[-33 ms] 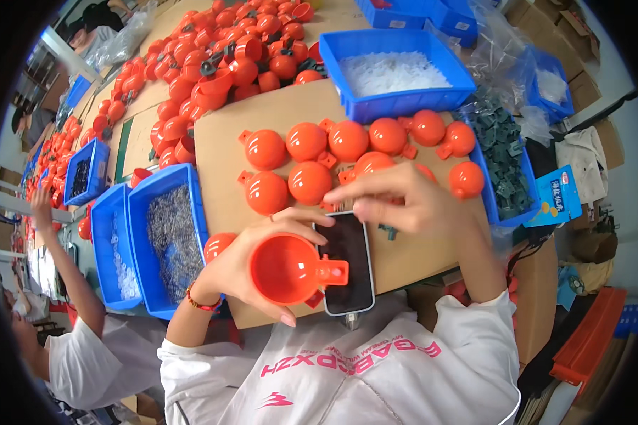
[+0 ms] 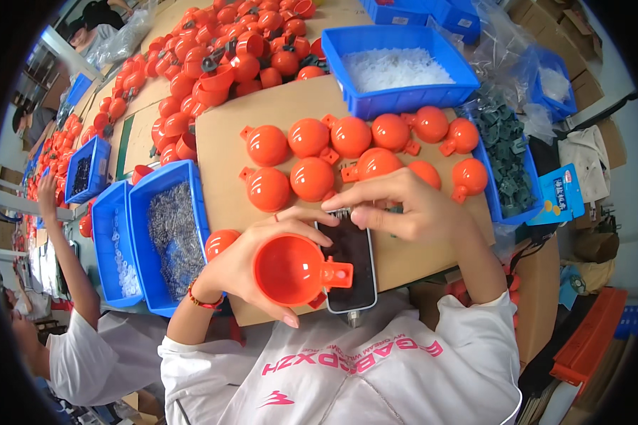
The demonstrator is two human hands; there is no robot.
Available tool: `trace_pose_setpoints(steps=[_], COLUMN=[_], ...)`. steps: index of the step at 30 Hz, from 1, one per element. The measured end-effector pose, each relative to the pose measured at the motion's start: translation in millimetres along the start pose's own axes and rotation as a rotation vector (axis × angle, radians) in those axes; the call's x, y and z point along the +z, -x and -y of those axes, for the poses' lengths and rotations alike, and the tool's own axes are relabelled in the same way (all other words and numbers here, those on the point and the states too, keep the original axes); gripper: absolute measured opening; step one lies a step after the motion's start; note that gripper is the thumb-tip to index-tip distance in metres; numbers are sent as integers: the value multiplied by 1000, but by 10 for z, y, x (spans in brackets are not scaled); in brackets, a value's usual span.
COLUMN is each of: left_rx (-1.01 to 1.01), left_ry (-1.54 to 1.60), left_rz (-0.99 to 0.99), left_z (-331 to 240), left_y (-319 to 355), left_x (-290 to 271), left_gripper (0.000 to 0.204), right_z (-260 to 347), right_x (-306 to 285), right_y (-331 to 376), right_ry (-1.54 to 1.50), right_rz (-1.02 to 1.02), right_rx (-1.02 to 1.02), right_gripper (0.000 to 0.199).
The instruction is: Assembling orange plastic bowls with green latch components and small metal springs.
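My left hand is closed around an orange plastic cup, round and hollow, its open side up and its square tab pointing right. Under the tab lies a flat, dark phone-like rectangle with a pale rim and a metal piece at its near end. Over the far end of this rectangle, my right hand has thumb and forefinger bent toward each other; anything between them is too small to make out. Beyond both hands, several orange cups rest dome up on the cardboard.
Blue bins hold metal pins, small clear rings, white pieces and dark green clips. Orange cups are heaped at the far left. Another person's raised arm is at left. A blue pouch lies at right.
My right hand has come slightly down and left, its fingertips nearer the far end of the dark rectangle. My left hand still holds the orange cup. The whole view has shifted slightly.
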State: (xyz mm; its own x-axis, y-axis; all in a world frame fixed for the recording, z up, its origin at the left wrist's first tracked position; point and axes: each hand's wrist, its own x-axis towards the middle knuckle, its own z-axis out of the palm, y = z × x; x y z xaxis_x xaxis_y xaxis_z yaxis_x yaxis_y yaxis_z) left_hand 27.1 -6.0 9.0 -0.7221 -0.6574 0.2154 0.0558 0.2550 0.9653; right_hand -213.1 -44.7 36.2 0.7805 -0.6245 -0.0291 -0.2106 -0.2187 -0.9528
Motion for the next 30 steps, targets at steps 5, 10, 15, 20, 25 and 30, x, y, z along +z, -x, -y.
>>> trace_pose_setpoints(steps=[5, 10, 15, 20, 25, 30], left_rx=[-100, -102, -48, -62, -81, -64], left_ry=[-56, -117, -129, -140, -196, -218], left_rz=[70, 86, 21, -2, -1, -3], left_z=[-24, 17, 15, 27, 10, -3], left_y=[48, 33, -2, 11, -9, -17], left_x=[23, 22, 27, 28, 10, 0], left_gripper=[75, 72, 71, 73, 73, 74], right_z=[-59, -147, -219, -183, -188, -333], right_x=[159, 229, 285, 263, 323, 424], right_y=[-67, -106, -102, -80, -90, -140], right_ry=[7, -79, -166, 49, 95, 25], right_rz=[56, 8, -125, -111, -172, -336], right_rx=[-50, -153, -170, 19, 9, -162], right_gripper=[26, 27, 25, 29, 33, 28])
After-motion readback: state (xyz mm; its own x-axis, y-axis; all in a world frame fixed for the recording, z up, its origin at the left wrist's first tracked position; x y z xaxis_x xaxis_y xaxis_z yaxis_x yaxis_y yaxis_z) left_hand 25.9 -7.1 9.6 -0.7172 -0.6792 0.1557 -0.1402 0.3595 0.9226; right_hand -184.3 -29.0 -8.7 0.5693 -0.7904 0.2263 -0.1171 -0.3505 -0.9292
